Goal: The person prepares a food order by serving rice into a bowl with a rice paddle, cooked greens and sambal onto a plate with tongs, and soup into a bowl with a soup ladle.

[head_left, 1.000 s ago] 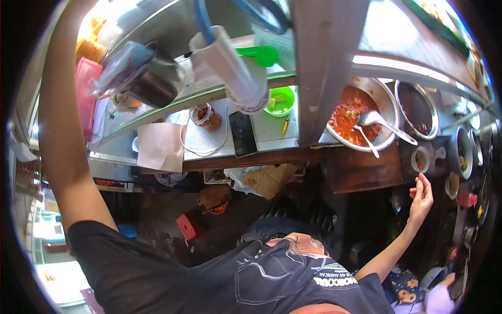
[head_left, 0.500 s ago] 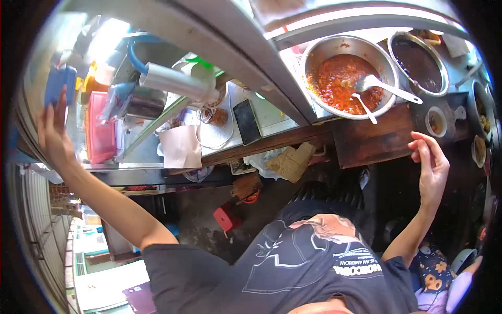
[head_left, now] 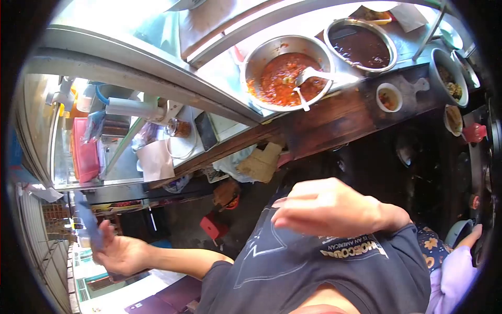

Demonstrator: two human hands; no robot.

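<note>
At the lower left, my left hand (head_left: 123, 255) is closed on a flat blue object (head_left: 88, 220), which stands nearly upright and is blurred; I cannot make out its kind. My right hand (head_left: 334, 208) is raised in front of my dark T-shirt, fingers loosely extended close together, with nothing visible in it. Beyond the right hand, a large metal bowl (head_left: 250, 86) of red chili sauce stands on the counter. A white ladle (head_left: 312, 76) and a smaller white spoon (head_left: 301, 99) rest in the sauce.
A pot of dark liquid (head_left: 361, 47) stands right of the bowl, near a white cup (head_left: 388, 98) on a dark board. Leftward are a phone (head_left: 206, 131), a glass jar (head_left: 179, 128) and a pink container (head_left: 84, 149). A co-worker's lilac sleeve (head_left: 457, 277) shows lower right.
My left hand has come down and inward from the glass-sided shelf, now carrying the blue object. My right hand has swung left from beside the counter to my chest. The view has shifted.
</note>
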